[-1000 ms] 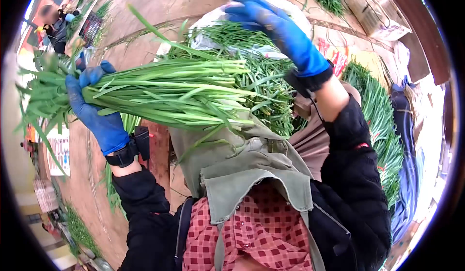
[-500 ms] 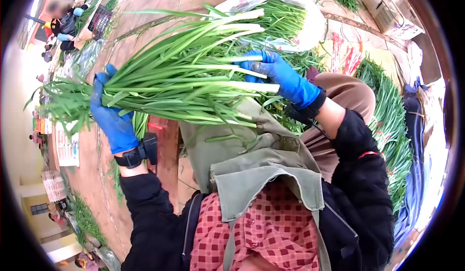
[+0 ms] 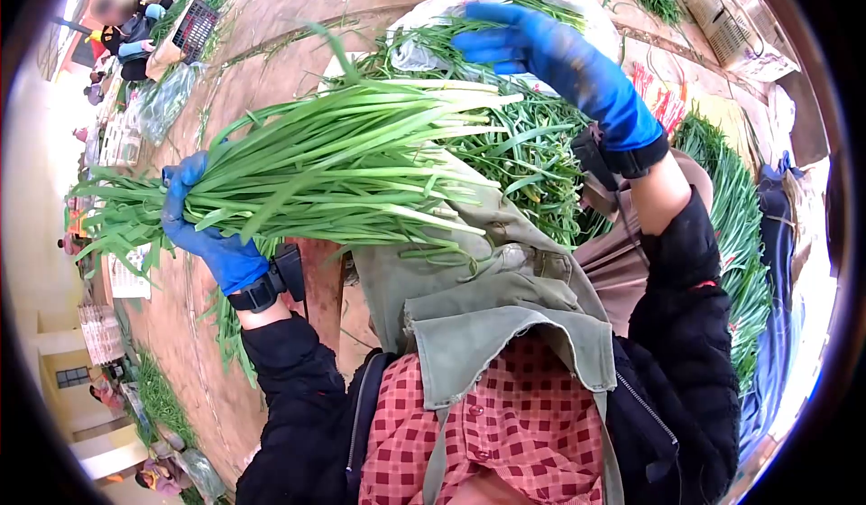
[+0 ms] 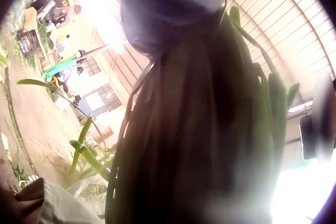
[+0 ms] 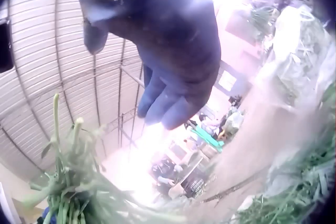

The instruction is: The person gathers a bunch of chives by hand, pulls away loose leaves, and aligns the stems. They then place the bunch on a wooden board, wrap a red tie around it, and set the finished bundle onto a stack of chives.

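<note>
Several blue-gloved fingers of the left hand (image 3: 206,234) curl round a bunch of garlic chives (image 3: 334,167), grasping it among the leaves. The right hand (image 3: 577,77) holds nothing: its fingers are released and extended, apart from the bunch, and in the right wrist view they reach downward with the thumb apart from them.

In the head view the left hand is at 9 o'clock and the right at 1 o'clock. The bunch runs between 9 o'clock and the centre, its leafy tips hanging outward past the left hand and its pale cut ends fanned toward 3 o'clock. In the left wrist view it is a dark mass below the glove, its detail hard to make out.

Each wrist carries a black strap with a small device. Beyond the cut ends, at 2 o'clock, lies a loose pile of greens (image 3: 541,167), beside an open white plastic bag (image 3: 603,32) at 1 o'clock with more greens in it. Farther out at 2 o'clock are red ties (image 3: 667,106) and a pale plastic crate (image 3: 732,32); at 3 o'clock, a row of greens (image 3: 732,225). A grey-green apron (image 3: 514,325) spreads from the centre toward 6 o'clock, over a red checked shirt (image 3: 505,406). Between 10 and 11 o'clock a person (image 3: 133,41) is near a dark crate (image 3: 196,29).
</note>
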A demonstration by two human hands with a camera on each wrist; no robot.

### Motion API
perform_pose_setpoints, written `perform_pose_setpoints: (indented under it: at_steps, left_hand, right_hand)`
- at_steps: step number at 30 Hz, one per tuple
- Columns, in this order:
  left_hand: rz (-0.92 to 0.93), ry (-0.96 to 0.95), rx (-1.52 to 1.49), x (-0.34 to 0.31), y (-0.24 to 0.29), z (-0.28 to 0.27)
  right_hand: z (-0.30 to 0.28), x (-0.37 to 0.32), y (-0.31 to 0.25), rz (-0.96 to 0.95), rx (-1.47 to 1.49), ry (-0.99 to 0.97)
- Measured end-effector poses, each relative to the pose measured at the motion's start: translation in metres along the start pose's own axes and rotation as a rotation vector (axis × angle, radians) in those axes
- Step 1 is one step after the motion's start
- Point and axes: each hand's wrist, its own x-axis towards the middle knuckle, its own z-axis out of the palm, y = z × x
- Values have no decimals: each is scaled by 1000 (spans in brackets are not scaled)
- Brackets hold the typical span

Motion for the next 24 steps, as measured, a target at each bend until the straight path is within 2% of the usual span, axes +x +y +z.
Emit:
perform_pose_setpoints:
  at_steps: [1, 2, 3, 4, 6, 9, 12, 13, 16, 17, 18, 19, 20, 22, 23, 24]
  left_hand:
    - [69, 102, 132, -8, -2, 18]
    - [58, 90, 119, -9, -1, 20]
    - [49, 79, 103, -8, -1, 20]
    - [41, 69, 86, -9, -1, 21]
    - [53, 43, 96, -13, -3, 26]
    - [44, 84, 115, -15, -2, 29]
    - [46, 141, 146, -14, -2, 22]
    - [41, 138, 137, -13, -2, 20]
    - [92, 165, 180, -14, -4, 5]
    - [123, 176, 199, -14, -5, 1]
    - [94, 80, 119, -14, -2, -4]
    - [65, -11, 35, -16, 1, -11]
    - [70, -15, 60, -15, 3, -13]
    - [80, -23, 110, -14, 5, -15]
    - [89, 39, 144, -15, 5, -10]
    - [86, 12, 116, -12, 4, -12]
  right_hand:
    - [17, -1, -4, 16, -123, -5]
    - [42, -3, -7, 32, -247, -10]
    - [58, 1, -11, 23, -500, -42]
    - [68, 2, -10, -295, -968, 56]
    - [76, 8, -4, -285, -993, 137]
    - [75, 13, 12, -240, -850, 142]
    - [78, 8, 39, -249, -180, 281]
    - [82, 11, 42, -284, -105, 369]
    - [69, 15, 60, -210, -46, 715]
    - [57, 10, 68, -98, -87, 790]
    - [41, -1, 75, 18, -130, 862]
    - [16, -16, 76, 343, -704, 634]
    - [-3, -30, 74, 658, -1256, 338]
    - [-10, -42, 55, 672, -1342, 59]
    - [-8, -47, 45, 679, -1375, -84]
    - [-3, -44, 38, 416, -736, 129]
